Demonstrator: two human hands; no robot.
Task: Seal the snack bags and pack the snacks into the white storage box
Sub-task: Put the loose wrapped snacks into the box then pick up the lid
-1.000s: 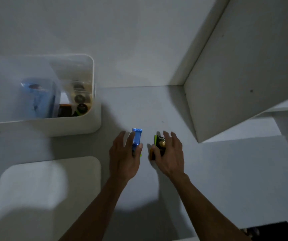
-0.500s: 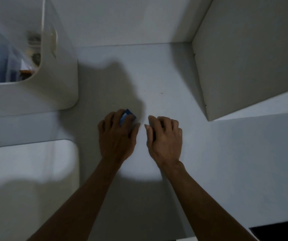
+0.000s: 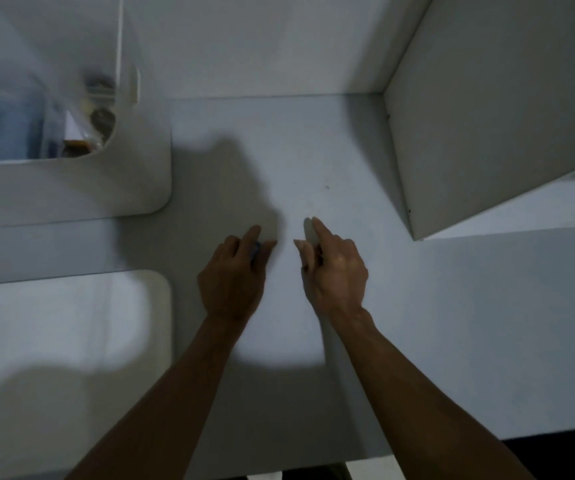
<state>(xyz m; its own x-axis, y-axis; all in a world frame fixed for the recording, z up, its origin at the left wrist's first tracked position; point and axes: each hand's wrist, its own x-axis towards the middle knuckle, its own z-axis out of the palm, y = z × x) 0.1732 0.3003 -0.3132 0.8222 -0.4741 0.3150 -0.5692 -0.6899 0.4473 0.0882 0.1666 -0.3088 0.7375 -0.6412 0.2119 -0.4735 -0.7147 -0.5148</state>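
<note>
White table (image 3: 452, 306): bears all items. White storage box (image 3: 71, 188): upper left, snack bags (image 3: 5, 129) inside, blurred. White lid (image 3: 71, 323): flat, lower left. Left hand (image 3: 232, 278): fingers curled round a small blue object (image 3: 255, 247). Right hand (image 3: 334, 271): forefinger extended, remaining fingers curled; contents cannot be told.

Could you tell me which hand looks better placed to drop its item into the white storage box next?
Probably the left hand: it lies nearer the white storage box at far left and pinches something blue.
</note>
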